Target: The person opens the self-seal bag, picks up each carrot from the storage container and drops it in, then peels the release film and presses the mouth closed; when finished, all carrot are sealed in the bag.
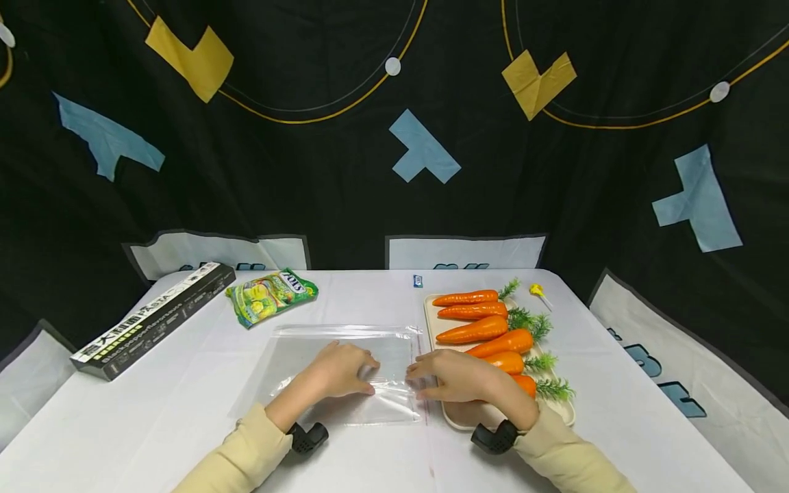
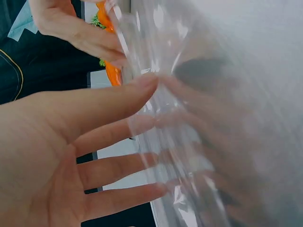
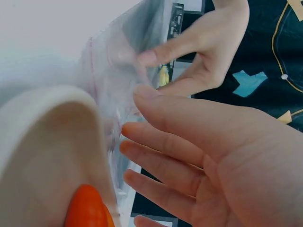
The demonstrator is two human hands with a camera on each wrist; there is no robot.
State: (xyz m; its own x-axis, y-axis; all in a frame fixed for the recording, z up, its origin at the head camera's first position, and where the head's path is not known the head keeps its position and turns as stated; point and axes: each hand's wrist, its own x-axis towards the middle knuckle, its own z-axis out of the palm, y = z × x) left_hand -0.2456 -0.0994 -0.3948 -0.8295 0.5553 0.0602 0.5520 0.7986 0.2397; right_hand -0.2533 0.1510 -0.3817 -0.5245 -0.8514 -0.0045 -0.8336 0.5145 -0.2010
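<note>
A clear plastic bag (image 1: 388, 411) lies flat on the white table, its long strip edge on the far side. My left hand (image 1: 339, 370) rests on its middle, thumb and fingers apart, fingertips against the film. In the left wrist view the left hand (image 2: 61, 137) shows fairly straight fingers, mirrored in the shiny plastic. My right hand (image 1: 459, 376) is at the bag's right edge, reaching across the tray of carrots. The right wrist view shows the right hand (image 3: 199, 156) with extended fingers, the thumb tip right by the film.
A cream tray (image 1: 459, 414) of several orange carrots (image 1: 474, 330) with green tops stands at right. A yellow lollipop (image 1: 537, 291) lies beyond it, a small blue-and-white packet (image 1: 418, 281) at the back. Toward the left are a green-and-yellow snack bag (image 1: 271, 296) and a long black pasta box (image 1: 157, 318).
</note>
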